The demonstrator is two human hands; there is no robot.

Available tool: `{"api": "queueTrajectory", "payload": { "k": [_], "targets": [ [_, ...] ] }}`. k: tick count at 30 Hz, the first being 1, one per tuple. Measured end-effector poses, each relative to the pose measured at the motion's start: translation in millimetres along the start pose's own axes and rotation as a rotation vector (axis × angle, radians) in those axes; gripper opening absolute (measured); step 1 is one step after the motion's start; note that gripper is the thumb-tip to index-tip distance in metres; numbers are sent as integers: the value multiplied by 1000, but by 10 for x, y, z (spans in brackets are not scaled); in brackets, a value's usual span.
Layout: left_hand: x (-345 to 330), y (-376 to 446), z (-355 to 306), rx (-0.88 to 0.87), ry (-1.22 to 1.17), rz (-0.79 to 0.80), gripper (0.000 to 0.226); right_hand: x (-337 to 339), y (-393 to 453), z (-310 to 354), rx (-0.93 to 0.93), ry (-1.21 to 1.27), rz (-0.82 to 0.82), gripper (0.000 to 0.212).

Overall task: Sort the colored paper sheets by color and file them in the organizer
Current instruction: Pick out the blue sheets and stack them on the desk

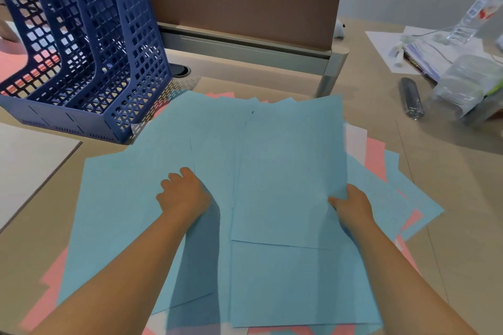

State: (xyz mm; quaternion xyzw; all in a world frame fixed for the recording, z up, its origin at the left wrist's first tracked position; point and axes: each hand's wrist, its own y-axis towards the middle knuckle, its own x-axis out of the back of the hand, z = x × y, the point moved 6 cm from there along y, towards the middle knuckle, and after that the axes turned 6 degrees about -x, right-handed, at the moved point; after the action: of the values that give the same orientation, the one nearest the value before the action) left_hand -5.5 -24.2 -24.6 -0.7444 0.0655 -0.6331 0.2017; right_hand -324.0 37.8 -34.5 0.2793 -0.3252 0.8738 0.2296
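Blue sheets (272, 149) fanned loosely across centre of frame, overlapping, edges out of square. One sheet on top at centre right sits more upright than the rest. Pink sheets (375, 160) show underneath, peeking at the right edge, lower left corner and top of the pile; a white sheet (355, 141) also shows at right. Colours not yet separated, so sorting looks early to midway.

Right hand (352, 205), lower right of centre: pinches the right edge of the top blue sheet, thumb on top, other fingers hidden below. Likely lifting it to gather blues together.

Left hand (182, 193), left of centre: knuckles bent, fingers curled down onto the blue paper. Whether it pins the pile or grips a sheet edge cannot be told; pinning would keep the fan from sliding while the right pulls.

Organizer (81, 49), upper left: blue lattice file rack with several upright slots, open side facing the pile. Something pink shows through the lattice of the far-left slot.

Desk (435, 171) tan. Upper right: clear plastic bottle (479, 8), loose papers, dark cylinder (411, 98), all well apart from the pile.
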Motion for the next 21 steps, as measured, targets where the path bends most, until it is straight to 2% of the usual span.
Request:
{"api": "queueTrajectory", "payload": {
  "k": [8,12,16,19,21],
  "targets": [
    [111,-57,53,-30,103,-96,40,16,-43,40,10,72,38,40],
    [87,-57,64,-89,247,-112,34,-16,-81,87,16,83,52,39],
    [78,-54,51,-149,281,-93,30,-58,-105,130,28,83,59,36],
    [127,-43,101,-154,152,-92,30,-82,-131,151,28,100,74,42],
    [229,-19,201,-93,-126,-112,30,-93,-157,179,43,134,83,44]
  ]
}}
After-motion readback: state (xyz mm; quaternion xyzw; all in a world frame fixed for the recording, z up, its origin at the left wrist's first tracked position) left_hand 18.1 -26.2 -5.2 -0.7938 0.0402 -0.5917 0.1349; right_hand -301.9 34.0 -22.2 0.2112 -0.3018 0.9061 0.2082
